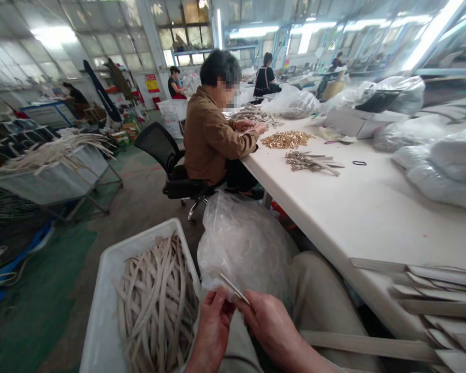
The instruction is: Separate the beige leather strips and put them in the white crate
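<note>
Above my lap, my left hand [216, 318] and my right hand [270, 317] are close together, fingers closed. Between them they grip a narrow grey-beige strap [233, 288], its tip pointing up and away from me. Something whitish shows by the fingertips of my left hand; I cannot make out what it is. Just left of my hands stands a white plastic bin [95, 316] heaped with loose beige straps [159, 295]. A clear plastic bag [244, 238] bulges beyond my hands.
A long white table [373, 207] runs along my right, with flat strap pieces [442, 309] stacked at its near end. Farther up lie a bundle of short straps [310, 162] and gold-coloured metal parts [287, 139]. A co-worker in brown [209, 129] sits there.
</note>
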{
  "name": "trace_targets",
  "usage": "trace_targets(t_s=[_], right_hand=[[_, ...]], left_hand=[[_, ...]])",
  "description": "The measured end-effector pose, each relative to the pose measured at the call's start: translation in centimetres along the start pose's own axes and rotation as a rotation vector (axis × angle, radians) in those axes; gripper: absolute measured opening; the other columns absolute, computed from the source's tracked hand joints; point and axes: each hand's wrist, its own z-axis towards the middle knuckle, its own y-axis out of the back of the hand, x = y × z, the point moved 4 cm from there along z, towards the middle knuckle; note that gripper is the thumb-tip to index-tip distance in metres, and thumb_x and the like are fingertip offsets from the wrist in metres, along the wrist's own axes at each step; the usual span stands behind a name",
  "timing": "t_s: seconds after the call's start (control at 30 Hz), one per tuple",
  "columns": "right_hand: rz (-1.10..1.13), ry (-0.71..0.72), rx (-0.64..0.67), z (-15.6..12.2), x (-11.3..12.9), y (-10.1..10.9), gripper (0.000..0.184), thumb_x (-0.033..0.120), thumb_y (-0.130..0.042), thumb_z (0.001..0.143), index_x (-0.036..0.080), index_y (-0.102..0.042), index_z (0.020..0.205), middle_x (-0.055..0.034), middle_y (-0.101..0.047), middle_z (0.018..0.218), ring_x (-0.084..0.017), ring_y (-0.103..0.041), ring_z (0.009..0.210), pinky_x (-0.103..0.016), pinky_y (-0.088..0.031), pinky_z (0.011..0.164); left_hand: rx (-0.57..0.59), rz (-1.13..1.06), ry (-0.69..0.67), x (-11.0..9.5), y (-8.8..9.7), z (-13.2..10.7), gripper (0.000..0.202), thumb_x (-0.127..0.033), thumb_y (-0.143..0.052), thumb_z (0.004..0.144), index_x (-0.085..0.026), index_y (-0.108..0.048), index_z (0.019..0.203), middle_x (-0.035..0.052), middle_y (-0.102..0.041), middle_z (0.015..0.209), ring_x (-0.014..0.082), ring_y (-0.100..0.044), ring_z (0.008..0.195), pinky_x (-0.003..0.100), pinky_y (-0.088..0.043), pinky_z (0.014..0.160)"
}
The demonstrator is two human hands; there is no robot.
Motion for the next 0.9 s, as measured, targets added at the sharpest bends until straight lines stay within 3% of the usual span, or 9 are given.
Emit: trace_targets(t_s=[0.2,0.37,0.6,0.83,0.9], right_hand=[[-0.138,0.002,-0.062,0.7,-0.7,-0.7,0.038,0.041,-0.05,0.1,0.021,-0.068,0.074,-0.0078,-0.073,0.068,-0.023,-0.065,0.062,-0.032,-0.033,0.057],[-0.12,0.03,-0.048,0.6,-0.8,-0.7,0.05,0.048,-0.04,0.105,0.02,-0.068,0.074,-0.0068,-0.072,0.067,-0.021,-0.064,0.062,-0.031,-0.033,0.057],[-0.149,0.018,-0.041,0.5,-0.9,-0.7,0.044,0.046,-0.045,0.105,0.022,-0.065,0.074,-0.0046,-0.071,0.068,-0.02,-0.064,0.061,-0.029,-0.033,0.057],[-0.053,-0.043,-0.029,0.8,-0.3,-0.6,0.037,0.041,-0.051,0.1,0.02,-0.067,0.074,-0.0112,-0.076,0.077,-0.026,-0.07,0.074,-0.031,-0.04,0.063],[0.017,-0.059,0.01,0.9,-0.1,-0.9,0.039,0.041,-0.048,0.099,0.019,-0.065,0.072,-0.0102,-0.073,0.071,-0.024,-0.069,0.068,-0.03,-0.042,0.061]], left_hand=[[-0.007,0.01,0.03,0.5,0.5,0.1,0.041,-0.035,-0.101,0.051,-0.016,-0.077,0.078,0.0025,-0.076,0.078,0.0143,-0.07,0.071,0.024,-0.06,0.07],[-0.034,-0.009,0.04,0.3,1.0,0.1,0.041,-0.035,-0.101,0.05,-0.017,-0.078,0.079,0.0031,-0.078,0.08,0.0144,-0.071,0.073,0.024,-0.061,0.071],[-0.081,-0.011,0.017,-0.2,1.2,0.1,0.042,-0.034,-0.102,0.047,-0.017,-0.076,0.076,0.0012,-0.075,0.075,0.0129,-0.069,0.068,0.024,-0.061,0.07],[-0.019,0.07,-0.015,0.1,0.4,-0.3,0.044,-0.039,-0.101,0.049,-0.016,-0.079,0.079,0.0045,-0.077,0.081,0.0153,-0.069,0.074,0.025,-0.06,0.073],[0.022,0.109,-0.013,-0.1,0.4,-0.7,0.04,-0.04,-0.099,0.052,-0.015,-0.078,0.076,0.0051,-0.075,0.079,0.0162,-0.068,0.073,0.026,-0.059,0.072]])
